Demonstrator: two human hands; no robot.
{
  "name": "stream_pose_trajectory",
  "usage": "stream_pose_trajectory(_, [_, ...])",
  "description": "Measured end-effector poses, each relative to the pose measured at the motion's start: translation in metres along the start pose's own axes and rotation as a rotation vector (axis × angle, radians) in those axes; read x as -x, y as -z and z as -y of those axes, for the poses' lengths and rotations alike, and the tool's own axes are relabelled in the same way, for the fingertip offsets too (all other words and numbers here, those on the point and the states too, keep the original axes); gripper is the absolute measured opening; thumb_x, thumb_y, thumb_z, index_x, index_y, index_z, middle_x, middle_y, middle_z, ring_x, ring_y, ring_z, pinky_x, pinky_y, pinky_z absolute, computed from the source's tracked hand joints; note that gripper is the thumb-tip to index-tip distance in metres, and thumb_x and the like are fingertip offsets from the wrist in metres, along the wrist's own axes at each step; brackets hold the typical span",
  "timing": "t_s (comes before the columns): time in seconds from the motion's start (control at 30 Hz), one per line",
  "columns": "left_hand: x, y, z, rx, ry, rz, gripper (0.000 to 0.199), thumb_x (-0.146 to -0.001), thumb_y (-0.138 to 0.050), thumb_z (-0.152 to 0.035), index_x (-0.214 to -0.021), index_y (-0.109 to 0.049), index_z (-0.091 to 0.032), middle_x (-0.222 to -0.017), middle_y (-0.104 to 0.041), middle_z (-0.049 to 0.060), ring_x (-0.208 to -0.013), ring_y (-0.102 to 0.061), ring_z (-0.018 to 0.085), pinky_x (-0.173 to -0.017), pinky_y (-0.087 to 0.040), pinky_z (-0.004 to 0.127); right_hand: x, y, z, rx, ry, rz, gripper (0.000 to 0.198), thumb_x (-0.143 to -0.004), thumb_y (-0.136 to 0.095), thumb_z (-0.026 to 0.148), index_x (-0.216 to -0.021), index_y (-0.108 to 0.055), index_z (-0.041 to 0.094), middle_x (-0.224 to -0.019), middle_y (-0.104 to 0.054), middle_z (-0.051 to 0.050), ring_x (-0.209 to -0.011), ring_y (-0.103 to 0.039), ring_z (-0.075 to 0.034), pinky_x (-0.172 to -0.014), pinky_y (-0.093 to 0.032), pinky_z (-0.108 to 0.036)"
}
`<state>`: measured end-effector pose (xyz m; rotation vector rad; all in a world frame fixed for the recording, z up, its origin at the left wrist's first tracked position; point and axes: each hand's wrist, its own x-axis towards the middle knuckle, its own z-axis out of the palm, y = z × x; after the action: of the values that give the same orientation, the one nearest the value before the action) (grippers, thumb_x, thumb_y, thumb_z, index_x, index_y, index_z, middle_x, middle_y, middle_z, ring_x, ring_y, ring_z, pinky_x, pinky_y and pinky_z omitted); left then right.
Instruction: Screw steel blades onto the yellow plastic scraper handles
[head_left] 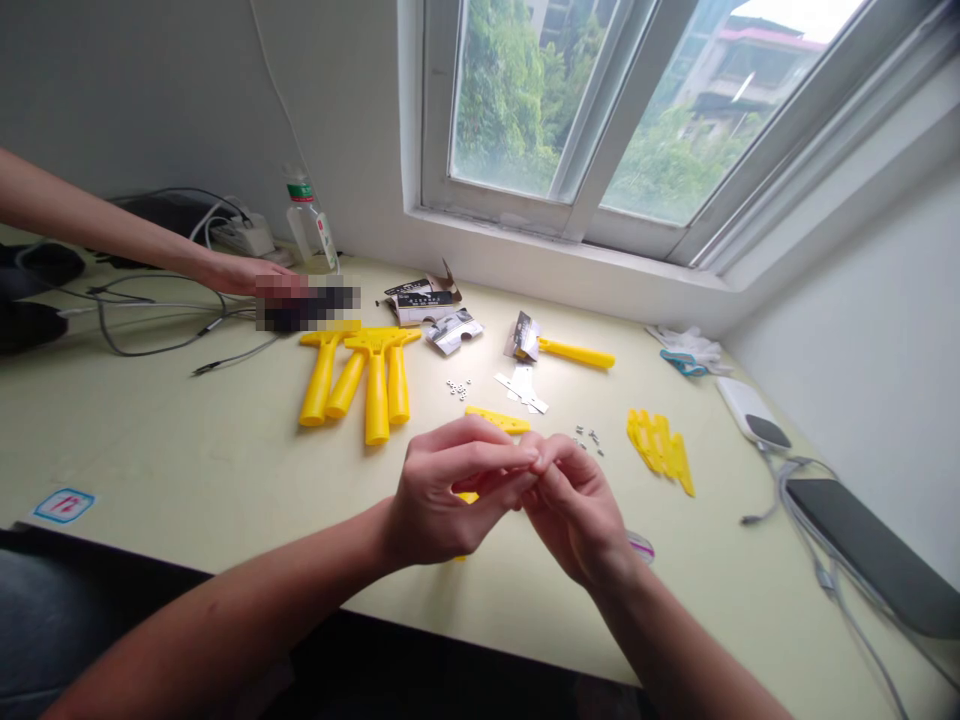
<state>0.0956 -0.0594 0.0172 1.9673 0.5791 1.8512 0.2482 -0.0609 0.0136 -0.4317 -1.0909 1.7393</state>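
Observation:
My left hand (pixel 450 490) and my right hand (pixel 574 500) meet above the table with fingertips pinched together. Whatever small thing is between the fingers is too hidden to name. Bits of a yellow plastic piece (pixel 469 497) show behind and below my left hand; whether the hand touches it I cannot tell. Just beyond the fingers lies a flat yellow plastic strip with holes (pixel 499 420). Small metal screws (pixel 591 437) are scattered to its right, and small nuts (pixel 459 388) farther left. Behind them rest several thin metal blades (pixel 523 387).
Several yellow scraper handles (pixel 367 380) stand left of centre; yellow plates (pixel 661 450) lie right. A yellow scraper (pixel 574 353) and torn packaging (pixel 431 305) are at the back. Another person's hand (pixel 281 285) reaches in beside a bottle (pixel 309 225). Cables, a power bank (pixel 752 412) and a dark phone-like slab (pixel 877 555) line the right.

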Motion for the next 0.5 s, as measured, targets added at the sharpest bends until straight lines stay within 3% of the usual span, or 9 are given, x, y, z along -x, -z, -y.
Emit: stream_pose_trajectory(0.5, [0.0007, 0.0009, 0.0001, 0.027, -0.004, 0.022, 0.031, -0.079, -0.071, -0.002, -0.107, -0.07, -0.017, -0.086, -0.067, 0.004, -0.063, -0.059, 0.007, -0.049, -0.05, 0.014, 0.0027, 0.0025, 0.0002, 0.075, 0.034, 0.007, 0.008, -0.09, -0.066, 0.027, -0.087, -0.073, 0.027, -0.076, -0.055, 0.0, -0.069, -0.048, -0.011, -0.064, -0.041, -0.027])
